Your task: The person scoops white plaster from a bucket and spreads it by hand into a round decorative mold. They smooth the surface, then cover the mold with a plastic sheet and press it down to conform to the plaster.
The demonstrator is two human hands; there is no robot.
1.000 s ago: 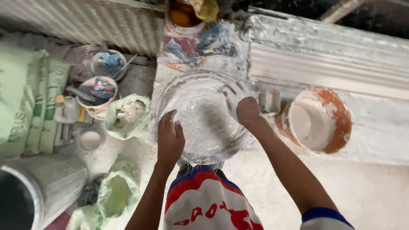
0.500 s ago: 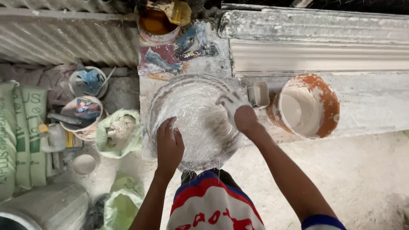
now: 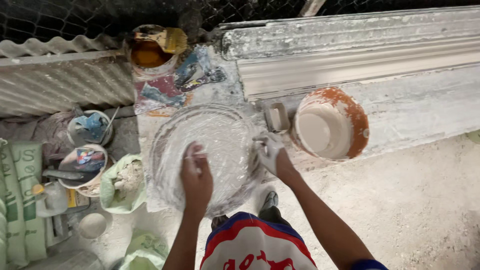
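Note:
A round shallow white dish [image 3: 215, 125] covered in clear plastic film lies on a plaster-stained bench. My left hand [image 3: 196, 176] rests flat on the film near the dish's front, fingers pointing away from me. Dusted white with plaster, my right hand [image 3: 269, 150] presses on the dish's right rim, fingers curled over the edge. An orange-rimmed bucket [image 3: 331, 124] of pale wet plaster stands just right of that hand, with a small grey block [image 3: 276, 117] between them.
A long white moulded cornice [image 3: 360, 55] runs along the back right. A tin of orange liquid with a brush [image 3: 150, 50] sits behind the dish. Small tubs [image 3: 90, 127], a green bag of powder [image 3: 125, 182] and sacks [image 3: 20, 200] crowd the left. Dusty floor lies at the right.
My right hand slid from the dish's far right rim down toward its near right edge. My left hand shifted slightly toward the middle. The view tilted, showing more of the back.

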